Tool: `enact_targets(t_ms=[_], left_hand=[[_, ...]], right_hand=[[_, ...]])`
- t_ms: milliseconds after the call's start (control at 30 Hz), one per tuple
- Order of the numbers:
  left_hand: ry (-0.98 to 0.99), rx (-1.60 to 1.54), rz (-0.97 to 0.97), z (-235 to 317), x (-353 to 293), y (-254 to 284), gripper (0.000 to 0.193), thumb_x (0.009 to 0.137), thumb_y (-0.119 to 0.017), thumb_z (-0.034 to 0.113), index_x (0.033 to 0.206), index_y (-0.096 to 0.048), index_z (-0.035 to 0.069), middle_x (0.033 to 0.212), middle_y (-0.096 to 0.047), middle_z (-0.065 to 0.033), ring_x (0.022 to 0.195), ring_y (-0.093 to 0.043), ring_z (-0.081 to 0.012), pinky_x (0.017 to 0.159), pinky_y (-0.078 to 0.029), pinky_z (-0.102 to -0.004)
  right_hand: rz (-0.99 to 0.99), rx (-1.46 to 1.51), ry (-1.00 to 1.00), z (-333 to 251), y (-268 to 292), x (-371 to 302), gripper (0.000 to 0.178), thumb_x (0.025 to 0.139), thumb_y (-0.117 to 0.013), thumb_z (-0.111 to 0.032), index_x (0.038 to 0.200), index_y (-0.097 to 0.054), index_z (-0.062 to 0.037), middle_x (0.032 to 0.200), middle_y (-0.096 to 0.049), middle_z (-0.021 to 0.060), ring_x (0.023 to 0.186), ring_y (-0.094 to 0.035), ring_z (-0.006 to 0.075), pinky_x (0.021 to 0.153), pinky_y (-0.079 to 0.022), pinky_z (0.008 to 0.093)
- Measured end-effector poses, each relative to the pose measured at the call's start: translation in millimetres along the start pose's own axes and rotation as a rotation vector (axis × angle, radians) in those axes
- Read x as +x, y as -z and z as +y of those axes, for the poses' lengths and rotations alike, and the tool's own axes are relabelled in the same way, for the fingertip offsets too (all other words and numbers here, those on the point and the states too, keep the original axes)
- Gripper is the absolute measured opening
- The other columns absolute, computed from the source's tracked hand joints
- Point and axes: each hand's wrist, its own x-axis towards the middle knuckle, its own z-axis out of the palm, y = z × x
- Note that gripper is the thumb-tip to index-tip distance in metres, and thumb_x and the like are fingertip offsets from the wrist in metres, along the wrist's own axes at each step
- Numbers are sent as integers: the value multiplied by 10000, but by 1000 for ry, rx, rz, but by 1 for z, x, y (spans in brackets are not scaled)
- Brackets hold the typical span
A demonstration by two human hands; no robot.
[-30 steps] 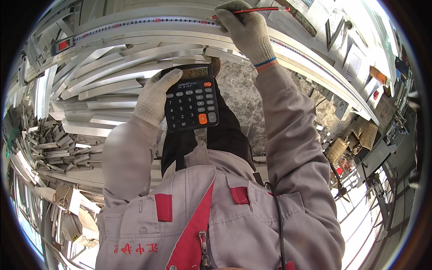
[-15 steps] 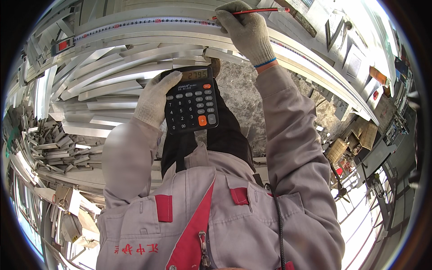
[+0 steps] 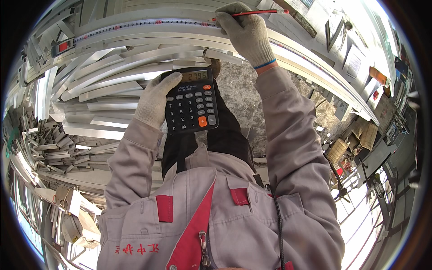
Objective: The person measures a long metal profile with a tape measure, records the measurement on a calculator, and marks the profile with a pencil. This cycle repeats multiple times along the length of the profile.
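My left hand, in a pale knit glove, grips a black calculator by its upper left side, thumb on the front beside the lit display. The calculator's keys are black and grey with a few orange ones. Farther up, my right hand, gloved with a blue cuff edge, holds a red pencil between thumb and fingers. The pencil's tip is close to a white tape measure stretched along a long metal profile. At the tape's left end sits its case, dark with a red patch.
Long silvery metal strips lie stacked beyond and left of the calculator. A heap of short offcuts is at the far left. On the right are a work surface with tools and paper, an orange-handled object, and cardboard boxes.
Very little differs. My right hand and the pencil have shifted slightly downward; my left hand still holds the calculator in nearly the same place.
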Motion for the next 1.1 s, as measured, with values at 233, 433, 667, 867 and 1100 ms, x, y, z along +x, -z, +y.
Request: enact_targets(t_ms=[233, 433, 667, 867, 1100], left_hand=[[-26, -22, 31, 3, -1, -3, 343, 973, -801, 217, 1231, -731, 3, 1062, -768, -66, 873, -758, -142, 737, -634, -271], [0, -32, 29, 2, -1, -1, 331, 967, -806, 208, 1225, -734, 13, 1054, -769, -65, 858, -760, -141, 736, -634, -270], [1, -36, 39, 2, -1, 0, 336, 971, -789, 198, 1244, -733, 10, 1058, -778, -73, 857, -764, -143, 738, -635, -272], [9, -38, 33, 7, -7, 0, 366, 980, -772, 214, 1268, -717, -6, 1057, -784, -90, 848, -773, -152, 737, -642, -279], [36, -30, 28, 12, -13, 1, 360, 974, -781, 214, 1254, -716, -4, 1028, -786, -95, 806, -775, -157, 710, -644, -283]], right_hand=[[13, 42, 1, 0, -1, 0, 119, 1030, -702, -118, 1021, -704, 0, 786, -703, 35, 735, -638, 98, 674, -526, 298], [11, 23, 30, 1, -1, -1, 107, 1026, -704, -102, 1027, -705, 4, 792, -703, 36, 740, -641, 99, 675, -526, 296], [28, 156, -17, 11, -3, -2, 121, 1043, -696, -117, 1023, -708, 2, 808, -702, 30, 737, -639, 93, 666, -525, 279], [86, 169, -115, 18, -2, -5, 221, 1062, -722, -225, 1176, -764, -40, 997, -812, 75, 859, -766, 111, 702, -603, 259], [109, 6, -43, 9, 3, -13, 199, 1033, -734, -182, 1123, -779, -10, 963, -805, 81, 875, -766, 136, 763, -622, 286]])
